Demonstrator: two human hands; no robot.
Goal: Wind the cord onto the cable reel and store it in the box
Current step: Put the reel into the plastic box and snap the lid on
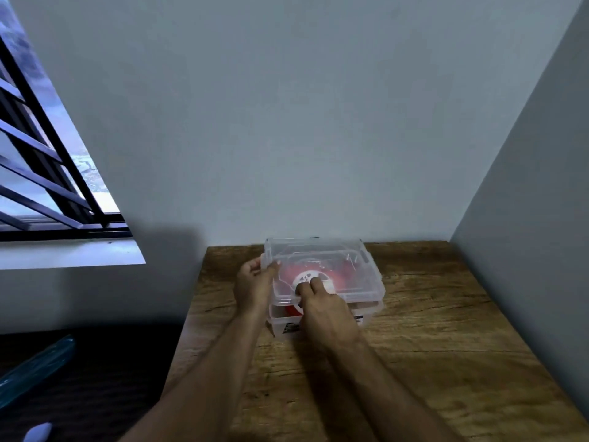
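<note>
Clear plastic box (322,314) at the far end of the wooden table (414,362), against the wall; red cable reel (310,279) inside, seen through the clear lid (357,266). Left hand (255,283) pinching the lid's left edge. Right hand (325,309) on the lid's front edge, fingers curled over the reel's white hub (306,277).

Single head view, looking forward and down from above the near edge of the table (414,362). Faces a wall corner, window (47,161) at left. Hands and box (360,272) near, low in centre frame.
</note>
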